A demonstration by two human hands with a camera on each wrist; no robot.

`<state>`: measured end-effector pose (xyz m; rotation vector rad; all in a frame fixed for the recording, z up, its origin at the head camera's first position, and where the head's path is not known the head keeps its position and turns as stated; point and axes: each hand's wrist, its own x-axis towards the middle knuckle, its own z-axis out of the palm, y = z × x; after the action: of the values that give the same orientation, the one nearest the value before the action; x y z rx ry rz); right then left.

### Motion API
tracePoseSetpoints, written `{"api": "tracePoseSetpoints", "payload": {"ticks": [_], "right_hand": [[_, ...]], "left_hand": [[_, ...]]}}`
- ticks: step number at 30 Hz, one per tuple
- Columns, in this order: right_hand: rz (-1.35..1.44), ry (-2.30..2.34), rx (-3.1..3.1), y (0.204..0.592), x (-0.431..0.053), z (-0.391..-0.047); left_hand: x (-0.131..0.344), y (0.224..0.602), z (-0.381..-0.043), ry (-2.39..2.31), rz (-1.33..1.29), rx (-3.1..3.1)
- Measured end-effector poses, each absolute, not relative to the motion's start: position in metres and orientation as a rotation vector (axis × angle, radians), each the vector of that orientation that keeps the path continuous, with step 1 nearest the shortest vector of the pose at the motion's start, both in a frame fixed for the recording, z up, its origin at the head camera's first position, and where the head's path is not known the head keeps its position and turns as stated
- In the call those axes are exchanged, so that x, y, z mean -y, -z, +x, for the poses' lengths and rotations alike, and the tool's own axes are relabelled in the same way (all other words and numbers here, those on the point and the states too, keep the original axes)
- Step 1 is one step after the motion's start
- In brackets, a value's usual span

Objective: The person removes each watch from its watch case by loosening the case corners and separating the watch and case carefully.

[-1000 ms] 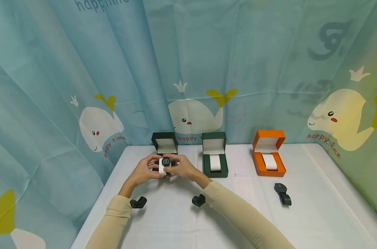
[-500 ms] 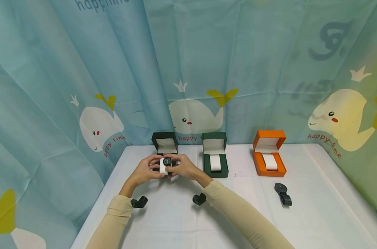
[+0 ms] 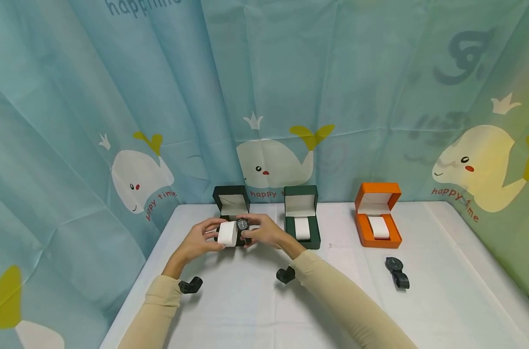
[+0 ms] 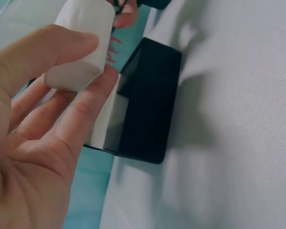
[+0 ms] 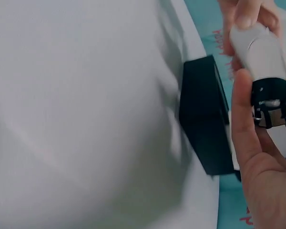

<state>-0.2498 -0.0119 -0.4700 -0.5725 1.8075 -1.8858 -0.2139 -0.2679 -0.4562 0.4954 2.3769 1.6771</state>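
My left hand pinches a white watch cushion between thumb and fingers, above the table in front of a dark box with its lid up. In the left wrist view the thumb lies across the cushion. My right hand grips a black wristwatch with a round dial, just right of the cushion. In the right wrist view the black strap sits right at the cushion's end, between thumb and fingers. Much of the dark box's base is hidden behind both hands.
An open green watch box and an open orange one stand along the back edge, each with a white cushion inside. Another black watch lies on the white-covered table at the right. A whale-print curtain hangs behind.
The watch has slid rightward along the cushion to its right end, showing more of the white surface. My left hand shifted slightly left with the cushion, my right hand rightward.
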Motion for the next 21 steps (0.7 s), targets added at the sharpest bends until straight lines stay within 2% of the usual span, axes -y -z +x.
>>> {"api": "tracePoseSetpoints", "payload": {"ticks": [21], "right_hand": [[-0.639, 1.897, -1.72, 0.473, 0.002, -0.249]], "left_hand": [[0.282, 0.462, -0.208, -1.726, 0.437, -2.392]]}}
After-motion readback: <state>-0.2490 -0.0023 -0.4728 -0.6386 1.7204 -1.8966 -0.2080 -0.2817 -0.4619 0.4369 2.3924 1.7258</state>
